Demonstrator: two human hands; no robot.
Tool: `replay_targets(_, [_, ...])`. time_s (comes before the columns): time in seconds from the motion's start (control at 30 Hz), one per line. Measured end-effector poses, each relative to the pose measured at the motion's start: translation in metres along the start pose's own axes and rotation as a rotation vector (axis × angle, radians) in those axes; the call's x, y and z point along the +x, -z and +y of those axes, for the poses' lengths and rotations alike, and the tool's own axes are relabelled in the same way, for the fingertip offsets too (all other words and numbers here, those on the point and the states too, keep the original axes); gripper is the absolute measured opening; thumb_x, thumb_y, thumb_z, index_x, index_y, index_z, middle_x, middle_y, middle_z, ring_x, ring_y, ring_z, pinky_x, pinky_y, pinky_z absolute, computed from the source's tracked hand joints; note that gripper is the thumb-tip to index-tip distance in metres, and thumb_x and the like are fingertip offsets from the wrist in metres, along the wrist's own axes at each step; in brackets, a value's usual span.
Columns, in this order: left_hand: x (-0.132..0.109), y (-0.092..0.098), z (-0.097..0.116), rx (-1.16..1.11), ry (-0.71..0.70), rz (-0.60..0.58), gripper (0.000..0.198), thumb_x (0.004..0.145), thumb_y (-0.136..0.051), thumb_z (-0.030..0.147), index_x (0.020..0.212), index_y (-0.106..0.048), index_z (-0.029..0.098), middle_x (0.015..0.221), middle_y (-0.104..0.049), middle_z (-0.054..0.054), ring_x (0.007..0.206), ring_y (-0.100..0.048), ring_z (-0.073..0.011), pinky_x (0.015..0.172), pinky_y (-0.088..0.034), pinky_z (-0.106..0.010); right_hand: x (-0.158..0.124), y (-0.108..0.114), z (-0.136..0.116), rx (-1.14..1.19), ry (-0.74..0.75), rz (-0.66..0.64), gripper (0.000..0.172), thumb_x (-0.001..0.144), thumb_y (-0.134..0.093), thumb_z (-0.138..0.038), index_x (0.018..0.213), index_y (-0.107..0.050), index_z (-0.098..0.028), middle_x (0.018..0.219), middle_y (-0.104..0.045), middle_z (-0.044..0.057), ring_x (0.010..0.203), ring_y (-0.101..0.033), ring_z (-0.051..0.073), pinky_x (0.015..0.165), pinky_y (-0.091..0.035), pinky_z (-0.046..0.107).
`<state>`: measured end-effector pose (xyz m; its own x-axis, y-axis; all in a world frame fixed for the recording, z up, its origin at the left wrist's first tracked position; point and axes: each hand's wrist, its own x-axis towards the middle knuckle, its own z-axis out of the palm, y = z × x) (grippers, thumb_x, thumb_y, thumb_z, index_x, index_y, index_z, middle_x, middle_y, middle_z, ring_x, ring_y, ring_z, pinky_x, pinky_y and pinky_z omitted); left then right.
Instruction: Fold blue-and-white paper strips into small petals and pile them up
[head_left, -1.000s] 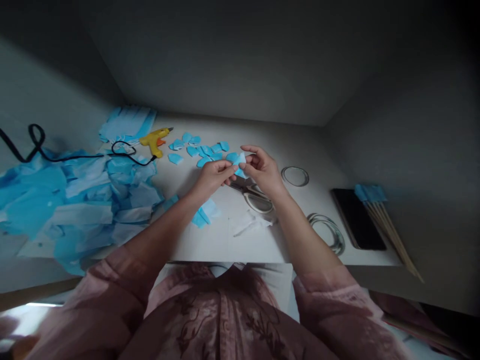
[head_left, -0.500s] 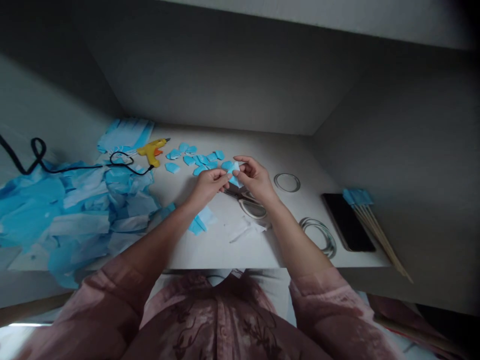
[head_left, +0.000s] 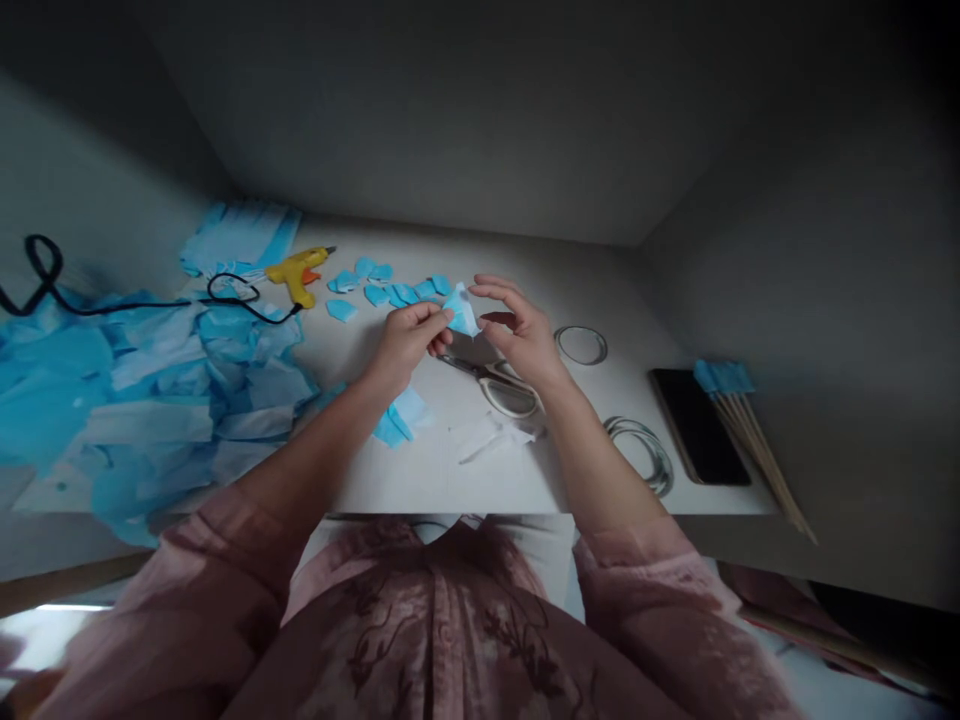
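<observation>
My left hand [head_left: 406,341] pinches a small light-blue piece of fabric [head_left: 462,311] above the white table [head_left: 420,470]. My right hand [head_left: 517,335] is just to the right of the piece, fingers spread and curved, with the fingertips close to its edge. Scissors [head_left: 499,385] lie on the table under my hands. Several small blue cut pieces [head_left: 390,290] are scattered behind my hands.
A yellow glue gun [head_left: 300,270] with a black cord lies at the back left. A heap of blue and white fabric [head_left: 142,390] covers the left side. Two wire rings [head_left: 581,345] [head_left: 641,450], a black phone [head_left: 697,425] and blue-tipped wooden sticks [head_left: 742,430] lie at the right.
My right hand has let go of the blue piece and spread its fingers. The left hand alone holds the piece, now turned more upright.
</observation>
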<state>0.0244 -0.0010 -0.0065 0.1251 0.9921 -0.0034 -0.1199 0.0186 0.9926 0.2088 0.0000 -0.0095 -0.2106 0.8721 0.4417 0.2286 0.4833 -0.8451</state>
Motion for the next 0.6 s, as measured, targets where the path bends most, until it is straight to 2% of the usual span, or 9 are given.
replay_targets(0.13, [0.001,0.0,-0.001,-0.024,0.009,0.028,0.025,0.088,-0.065,0.022,0.065,-0.058,0.017,0.058,-0.06,0.002,0.05,-0.051,-0.0066,0.052,-0.039,-0.02,0.0,-0.001,-0.002,-0.029,0.005,-0.056,0.028,0.083,-0.071,-0.026,0.11,-0.075,-0.031,0.152,-0.056,0.004,0.144,-0.049,0.027,0.108,-0.05,0.047])
replay_targets(0.27, [0.0,-0.001,0.0,-0.016,0.006,0.027,0.026,0.09,-0.064,0.02,0.065,-0.058,0.016,0.058,-0.059,0.002,0.049,-0.051,-0.0063,0.052,-0.038,-0.02,0.0,-0.003,0.001,-0.022,0.016,-0.035,0.014,0.085,-0.076,-0.037,0.095,-0.078,-0.028,0.146,-0.06,0.007,0.142,-0.051,0.027,0.109,-0.048,0.048])
replay_targets(0.47, [-0.001,-0.002,0.0,0.025,-0.048,0.011,0.027,0.089,-0.065,0.02,0.063,-0.059,0.016,0.057,-0.059,0.002,0.049,-0.051,-0.0063,0.051,-0.038,-0.02,0.001,-0.008,0.006,0.073,-0.064,0.009,0.024,0.084,-0.075,-0.047,0.085,-0.073,-0.023,0.128,-0.069,0.008,0.124,-0.062,0.023,0.1,-0.052,0.04])
replay_targets(0.6, [-0.002,-0.002,0.0,0.05,-0.058,0.005,0.027,0.088,-0.065,0.022,0.062,-0.058,0.017,0.057,-0.059,0.002,0.05,-0.05,-0.0064,0.051,-0.038,-0.02,0.002,-0.013,0.011,0.157,-0.122,0.056,0.028,0.079,-0.079,-0.046,0.082,-0.068,-0.021,0.107,-0.072,0.006,0.105,-0.066,0.019,0.09,-0.054,0.033])
